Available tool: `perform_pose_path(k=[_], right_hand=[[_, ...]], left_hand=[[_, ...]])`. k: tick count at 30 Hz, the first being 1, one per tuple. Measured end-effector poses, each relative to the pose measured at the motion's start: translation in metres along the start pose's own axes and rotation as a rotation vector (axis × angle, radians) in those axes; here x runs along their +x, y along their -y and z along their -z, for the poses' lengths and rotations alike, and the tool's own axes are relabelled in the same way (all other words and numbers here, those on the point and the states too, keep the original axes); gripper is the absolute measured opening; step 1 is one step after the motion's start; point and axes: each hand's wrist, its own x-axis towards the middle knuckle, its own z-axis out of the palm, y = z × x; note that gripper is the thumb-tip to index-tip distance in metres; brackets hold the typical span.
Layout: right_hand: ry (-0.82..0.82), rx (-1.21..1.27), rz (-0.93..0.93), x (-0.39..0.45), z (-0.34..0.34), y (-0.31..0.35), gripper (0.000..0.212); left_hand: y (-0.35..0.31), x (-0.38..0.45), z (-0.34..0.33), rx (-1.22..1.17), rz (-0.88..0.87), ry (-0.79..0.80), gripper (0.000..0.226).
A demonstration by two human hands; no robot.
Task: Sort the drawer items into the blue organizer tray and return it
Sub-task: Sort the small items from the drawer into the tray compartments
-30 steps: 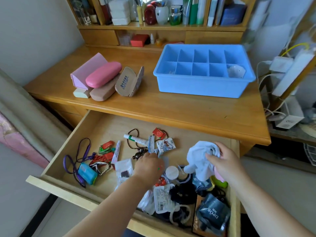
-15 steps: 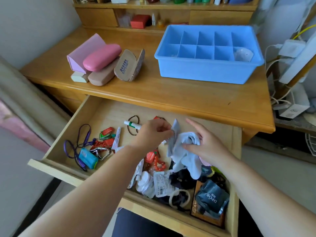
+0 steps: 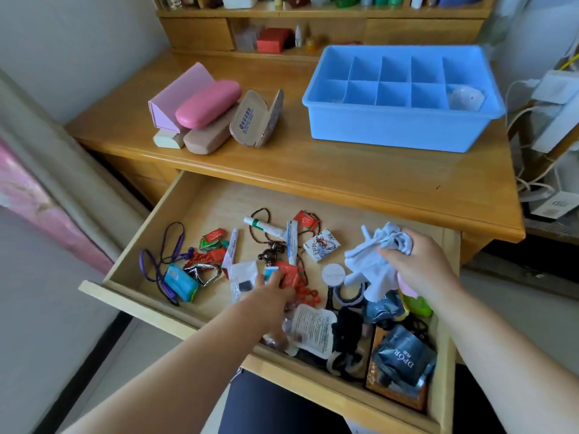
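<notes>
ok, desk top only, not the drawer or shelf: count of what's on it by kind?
Glasses cases: 5 — pink triangular, pink oval, tan, cork one standing open, small cream one
Blue organizer tray: 1
Total: 6

organizer tray [image 3: 388, 133] on desk [image 3: 313, 170], behind open drawer [image 3: 200, 208].

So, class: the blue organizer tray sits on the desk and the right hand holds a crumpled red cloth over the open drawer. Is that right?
Not quite. The cloth in the right hand is pale blue-white, not red, as the head view shows. The blue organizer tray does sit on the desk, above the open drawer.
</notes>
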Motion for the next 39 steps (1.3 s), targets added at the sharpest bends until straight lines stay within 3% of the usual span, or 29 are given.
perform_pose_path(k=[3, 7, 13, 15, 17, 19, 21, 23, 25, 31, 36, 39], right_hand=[[0.006, 0.006, -0.002, -0.002, 0.002, 0.0, 0.025], [0.009, 0.027, -0.002, -0.003, 0.004, -0.001, 0.023], [-0.009, 0.052, -0.007, -0.001, 0.005, 0.0, 0.023], [-0.016, 0.05, -0.01, -0.001, 0.007, -0.001, 0.022], [-0.026, 0.053, -0.015, 0.0, 0.01, -0.001, 0.022], [-0.034, 0.048, -0.015, 0.001, 0.012, -0.001, 0.023], [-0.035, 0.044, -0.013, 0.001, 0.013, -0.001, 0.023], [-0.035, 0.041, -0.011, 0.0, 0.014, -0.002, 0.023], [-0.037, 0.029, -0.007, 0.0, 0.017, -0.002, 0.023], [-0.047, -0.013, 0.034, 0.004, 0.029, 0.004, 0.025], [-0.033, -0.156, 0.083, 0.008, 0.037, 0.007, 0.024], [-0.013, -0.261, 0.114, 0.011, 0.043, 0.009, 0.031]], left_hand=[[0.022, 0.003, 0.011, 0.037, 0.014, -0.084, 0.064], [0.075, 0.002, 0.016, -0.247, 0.091, -0.261, 0.037], [0.116, -0.004, 0.02, -0.422, 0.211, -0.447, 0.045], [0.104, -0.007, 0.022, -0.289, 0.267, -0.517, 0.043], [0.075, -0.008, 0.022, -0.122, 0.153, -0.61, 0.048], [0.031, -0.01, 0.019, -0.215, -0.122, -0.499, 0.06], [-0.015, -0.008, 0.005, -0.255, -0.323, -0.226, 0.077], [-0.048, -0.003, -0.014, -0.004, -0.349, -0.132, 0.087], [-0.059, 0.003, -0.02, 0.226, -0.296, -0.219, 0.084], [-0.01, 0.016, -0.006, 0.011, -0.112, -0.368, 0.065], [0.004, 0.008, 0.011, 0.145, 0.032, -0.348, 0.064], [-0.032, 0.005, 0.018, 0.049, -0.116, -0.45, 0.065]])
